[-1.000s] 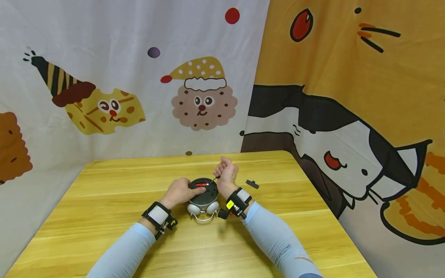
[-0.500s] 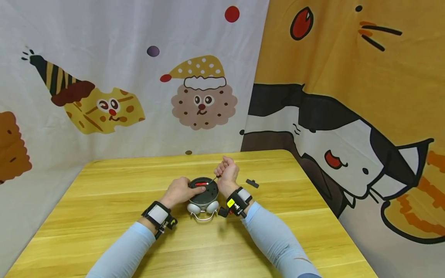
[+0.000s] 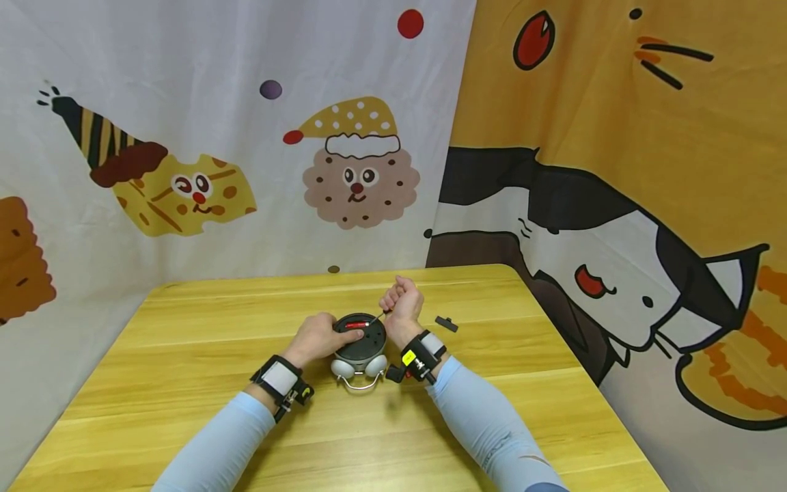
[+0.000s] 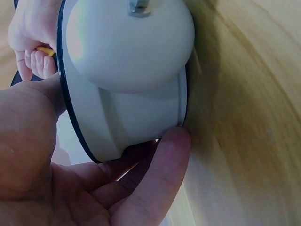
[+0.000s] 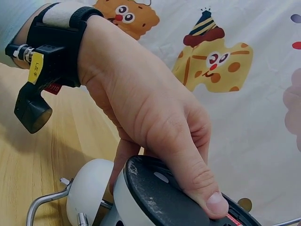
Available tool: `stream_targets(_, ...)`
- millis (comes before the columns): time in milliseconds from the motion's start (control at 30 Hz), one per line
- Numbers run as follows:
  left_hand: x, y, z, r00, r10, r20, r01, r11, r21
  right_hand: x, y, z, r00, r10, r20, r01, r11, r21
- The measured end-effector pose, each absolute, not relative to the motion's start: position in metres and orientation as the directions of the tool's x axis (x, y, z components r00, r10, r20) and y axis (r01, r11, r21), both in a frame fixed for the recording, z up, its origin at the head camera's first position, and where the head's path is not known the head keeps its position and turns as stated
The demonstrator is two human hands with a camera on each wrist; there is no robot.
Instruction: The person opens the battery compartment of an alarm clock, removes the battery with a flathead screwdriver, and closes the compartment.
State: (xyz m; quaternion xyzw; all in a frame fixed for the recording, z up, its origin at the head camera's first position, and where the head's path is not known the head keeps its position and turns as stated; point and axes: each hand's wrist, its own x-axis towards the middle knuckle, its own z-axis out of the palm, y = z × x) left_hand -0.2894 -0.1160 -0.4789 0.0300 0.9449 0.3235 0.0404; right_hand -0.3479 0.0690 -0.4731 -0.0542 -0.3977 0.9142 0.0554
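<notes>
A twin-bell alarm clock [image 3: 353, 352] lies with its black back upward on the table; its handle and white bells point toward me. My left hand [image 3: 315, 338] grips it from the left: the thumb [image 5: 202, 183] presses on the black back, and fingers [image 4: 160, 174] curl against the pale side. A red battery [image 3: 356, 326] shows in the slot in the back. My right hand [image 3: 402, 311] is curled round a screwdriver [image 3: 379, 316], whose thin shaft slants down to the slot's right end. A bit of its yellow and black handle shows in the left wrist view.
A small black battery cover [image 3: 446, 324] lies on the wooden table [image 3: 203, 355] to the right of my right hand. Behind the table hangs a printed cloth [image 3: 221, 260], and another covers the right side.
The head view has tilted very slightly. Both hands, the clock and the screwdriver hold nearly the same place.
</notes>
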Motion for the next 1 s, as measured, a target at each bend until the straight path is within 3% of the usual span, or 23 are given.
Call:
stream_targets(633, -0.29, -0.117, -0.478, -0.995, 0.089, -0.043, 0.044, 0.791, 0.611, -0.352, 0.07, -0.47, -0.979, 0.164, -0.121, -0.038, -0.731, -0.682)
stream_targets(1000, -0.291, -0.117, -0.478, -0.994, 0.091, -0.055, 0.039, 0.791, 0.611, -0.353, 0.071, -0.462, -0.984, 0.158, -0.084, -0.06, -0.733, -0.678)
